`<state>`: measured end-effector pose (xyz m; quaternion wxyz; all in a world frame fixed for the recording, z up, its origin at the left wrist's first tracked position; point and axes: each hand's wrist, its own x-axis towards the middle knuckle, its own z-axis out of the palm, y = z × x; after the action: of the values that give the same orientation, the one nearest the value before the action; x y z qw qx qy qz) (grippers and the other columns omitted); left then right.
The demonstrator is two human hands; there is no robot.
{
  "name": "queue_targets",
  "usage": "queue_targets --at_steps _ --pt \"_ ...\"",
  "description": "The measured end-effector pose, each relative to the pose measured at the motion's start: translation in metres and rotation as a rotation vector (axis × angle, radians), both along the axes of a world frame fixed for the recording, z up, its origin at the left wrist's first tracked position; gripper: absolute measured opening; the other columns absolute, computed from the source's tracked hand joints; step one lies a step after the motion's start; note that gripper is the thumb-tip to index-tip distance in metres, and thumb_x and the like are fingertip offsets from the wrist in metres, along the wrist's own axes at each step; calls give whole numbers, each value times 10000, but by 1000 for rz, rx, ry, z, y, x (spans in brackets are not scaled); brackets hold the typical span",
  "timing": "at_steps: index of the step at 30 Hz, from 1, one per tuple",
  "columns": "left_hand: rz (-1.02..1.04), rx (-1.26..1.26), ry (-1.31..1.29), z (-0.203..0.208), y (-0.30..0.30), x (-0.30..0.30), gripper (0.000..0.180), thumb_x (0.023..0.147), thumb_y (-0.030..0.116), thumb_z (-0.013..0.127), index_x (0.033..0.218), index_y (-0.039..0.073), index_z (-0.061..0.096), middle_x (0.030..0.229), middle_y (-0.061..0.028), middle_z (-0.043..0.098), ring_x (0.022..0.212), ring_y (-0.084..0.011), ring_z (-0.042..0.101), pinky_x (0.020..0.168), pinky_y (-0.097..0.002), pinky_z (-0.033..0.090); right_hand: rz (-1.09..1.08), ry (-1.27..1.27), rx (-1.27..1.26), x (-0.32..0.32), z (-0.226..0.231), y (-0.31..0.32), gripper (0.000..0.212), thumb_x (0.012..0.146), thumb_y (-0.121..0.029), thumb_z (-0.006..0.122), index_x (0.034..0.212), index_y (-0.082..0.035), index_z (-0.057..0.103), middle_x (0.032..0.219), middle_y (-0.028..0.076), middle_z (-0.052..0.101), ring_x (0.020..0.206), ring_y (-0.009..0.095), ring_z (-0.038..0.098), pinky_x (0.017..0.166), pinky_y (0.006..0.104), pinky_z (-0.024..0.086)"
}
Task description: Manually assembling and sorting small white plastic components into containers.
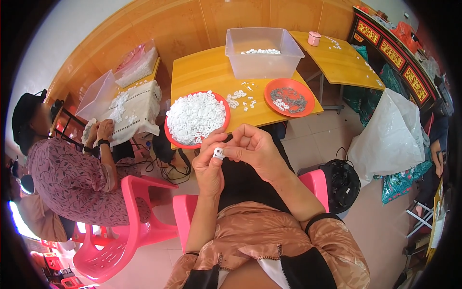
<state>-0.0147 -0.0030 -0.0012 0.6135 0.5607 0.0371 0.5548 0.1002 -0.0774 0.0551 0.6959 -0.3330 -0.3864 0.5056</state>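
Note:
Above my lap, my left hand (208,166) is closed around a small white plastic piece (218,153) with a hole in it, pinched between thumb and fingers. My right hand (255,153) is closed in a pinch right beside that piece; whatever lies between its fingertips is too small or hidden to tell. Just beyond my hands stands a red basin (228,111) heaped with similar white pieces (197,118). Farther right on the table, an orange-red dish (309,102) holds small grey metal parts (292,95) and several white pieces.
Loose white pieces lie on the yellow table (199,67) between basin and dish. A clear plastic bin (264,65) stands behind them. At left, a co-worker (72,178) handles white pieces on a cloth. A pink chair (130,231) and a white sack (390,135) flank me.

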Motion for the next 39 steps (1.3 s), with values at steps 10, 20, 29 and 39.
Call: queue_targets --at_steps 10,20,29,39 --pt "-33 -144 83 -2 -3 -1 321 821 251 650 1027 5 632 1135 -91 554 993 -162 521 828 -276 417 76 -208 -38 7 -13 1 214 897 -202 557 817 -15 623 695 2 581 571 24 447 517 174 367" --pt "0 -183 110 -7 -5 -3 252 883 161 565 1042 -28 615 1071 -88 586 991 -152 524 871 -282 397 4 -539 15 5 -10 -8 187 909 -192 526 909 -7 554 684 45 571 569 93 512 509 227 393" --pt "-29 -172 16 -8 -11 -1 325 894 188 559 1106 -59 569 1134 -127 576 1035 -175 535 915 -292 407 -394 -1086 312 -4 -26 -3 202 883 -141 532 986 10 446 722 203 571 649 374 589 509 400 453" --pt "4 -366 -62 -7 -24 11 364 925 251 506 1107 -58 571 1100 -104 595 963 -133 556 857 -258 436 -687 -1282 441 -10 -38 9 172 774 -111 600 834 -19 468 574 106 534 502 274 575 438 345 458"
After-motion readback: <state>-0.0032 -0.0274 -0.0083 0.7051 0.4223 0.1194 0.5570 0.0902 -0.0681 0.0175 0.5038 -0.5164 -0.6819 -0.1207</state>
